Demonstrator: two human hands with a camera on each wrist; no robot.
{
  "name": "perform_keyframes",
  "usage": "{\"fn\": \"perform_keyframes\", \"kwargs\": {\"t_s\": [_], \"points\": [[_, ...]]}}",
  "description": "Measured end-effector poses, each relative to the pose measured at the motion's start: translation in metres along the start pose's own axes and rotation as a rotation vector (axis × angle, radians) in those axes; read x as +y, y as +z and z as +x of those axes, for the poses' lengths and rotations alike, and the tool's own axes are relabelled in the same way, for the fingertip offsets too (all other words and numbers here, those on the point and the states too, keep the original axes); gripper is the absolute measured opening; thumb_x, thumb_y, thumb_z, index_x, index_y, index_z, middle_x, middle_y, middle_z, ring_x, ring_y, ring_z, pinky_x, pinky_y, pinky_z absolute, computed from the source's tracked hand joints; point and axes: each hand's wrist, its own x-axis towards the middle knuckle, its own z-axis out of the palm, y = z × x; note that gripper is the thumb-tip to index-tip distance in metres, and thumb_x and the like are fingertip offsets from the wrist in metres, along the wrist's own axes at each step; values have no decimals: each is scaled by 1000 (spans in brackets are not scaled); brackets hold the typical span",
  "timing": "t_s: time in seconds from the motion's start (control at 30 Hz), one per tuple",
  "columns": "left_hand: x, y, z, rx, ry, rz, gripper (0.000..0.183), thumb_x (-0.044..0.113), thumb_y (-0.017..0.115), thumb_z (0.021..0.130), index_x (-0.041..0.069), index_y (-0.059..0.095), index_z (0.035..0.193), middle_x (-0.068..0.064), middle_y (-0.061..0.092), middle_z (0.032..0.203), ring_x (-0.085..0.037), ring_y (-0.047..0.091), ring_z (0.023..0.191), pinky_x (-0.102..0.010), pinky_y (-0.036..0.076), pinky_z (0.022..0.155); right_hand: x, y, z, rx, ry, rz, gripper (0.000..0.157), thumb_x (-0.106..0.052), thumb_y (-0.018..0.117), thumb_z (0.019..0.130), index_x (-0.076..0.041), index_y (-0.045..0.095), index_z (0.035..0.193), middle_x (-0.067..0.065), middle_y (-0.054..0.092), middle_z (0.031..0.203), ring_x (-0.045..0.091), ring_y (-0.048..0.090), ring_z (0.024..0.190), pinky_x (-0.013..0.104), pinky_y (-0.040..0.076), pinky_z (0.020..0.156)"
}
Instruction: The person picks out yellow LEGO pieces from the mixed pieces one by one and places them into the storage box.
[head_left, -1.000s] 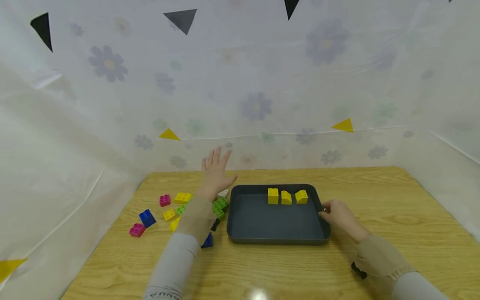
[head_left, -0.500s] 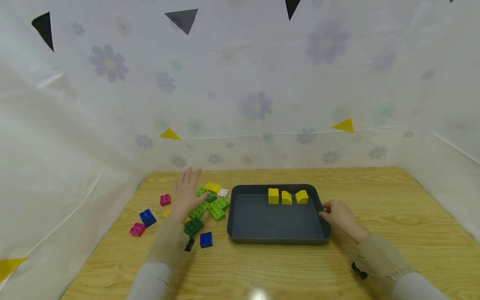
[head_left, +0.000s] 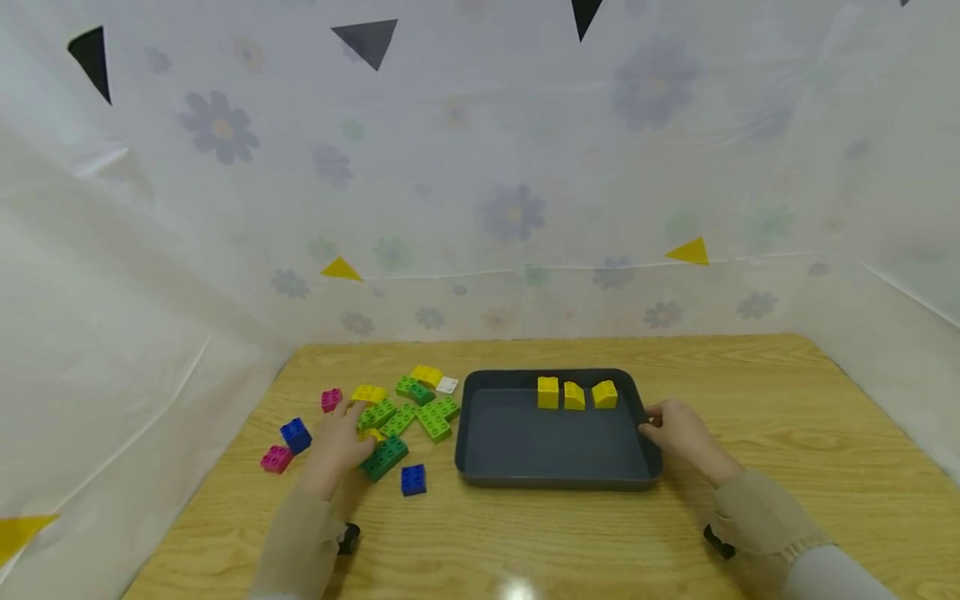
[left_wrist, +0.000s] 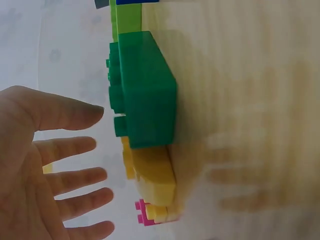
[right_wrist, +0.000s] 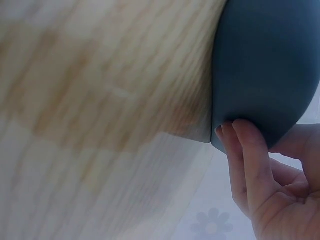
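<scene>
My left hand [head_left: 337, 442] is over the left part of a spread of toy building bricks, holding nothing. In the left wrist view its fingers [left_wrist: 82, 179] are extended and apart, beside a dark green brick [left_wrist: 150, 95] and a yellow brick [left_wrist: 155, 170]. The thumb is nearest the green brick's studs. My right hand [head_left: 678, 437] holds the right rim of a dark grey tray [head_left: 517, 450]. Seen from the right wrist, its fingers [right_wrist: 252, 155] lie against the tray's outer wall, with the thumb at the rim. Three yellow bricks [head_left: 574, 397] stand along the tray's far side.
Light green bricks [head_left: 433, 423], a white brick [head_left: 447, 385] and a yellow brick [head_left: 427, 376] lie left of the tray. A blue brick [head_left: 413, 480] is nearer the front. Farther left are pink bricks [head_left: 277, 458] and another blue brick [head_left: 296, 435]. A patterned curtain hangs behind the wooden table [head_left: 555, 533].
My left hand has moved left and down from beside the tray to the bricks, its fingers lowering among them. The right hand and the tray have stayed in place.
</scene>
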Motion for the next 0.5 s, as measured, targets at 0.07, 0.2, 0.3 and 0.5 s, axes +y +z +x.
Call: {"fn": "perform_keyframes", "kwargs": {"t_s": [0.07, 0.2, 0.3, 0.5], "points": [[-4, 1, -5, -28, -14, -27, 50, 9, 59, 80, -5, 48, 127, -28, 41, 130, -44, 44, 112, -59, 39, 90, 0, 0, 0, 4, 2, 4, 33, -1, 60, 84, 22, 55, 107, 24, 61, 85, 27, 58, 72, 32, 49, 57], [-9, 3, -12, -79, -33, -86, 43, 2, 58, 79, -7, 52, 120, -28, 46, 123, -41, 47, 109, -56, 41, 90, 0, 0, 0, 4, 6, 7, 34, -1, 60, 84, 22, 54, 108, 23, 60, 84, 25, 58, 71, 32, 48, 56], [-11, 3, -14, -91, -33, -107, 38, -1, 58, 78, -7, 55, 115, -28, 50, 118, -39, 51, 104, -56, 43, 88, 0, 0, 0, 1, 4, 7, 34, -1, 60, 84, 23, 54, 108, 23, 60, 85, 26, 58, 71, 32, 48, 57], [-15, 4, -12, -95, -7, -119, 33, -5, 60, 78, -6, 57, 110, -24, 56, 110, -32, 54, 96, -52, 46, 85, -1, -1, 0, -3, 4, 13, 34, -1, 60, 84, 23, 53, 108, 26, 60, 88, 28, 59, 74, 33, 50, 59]]}}
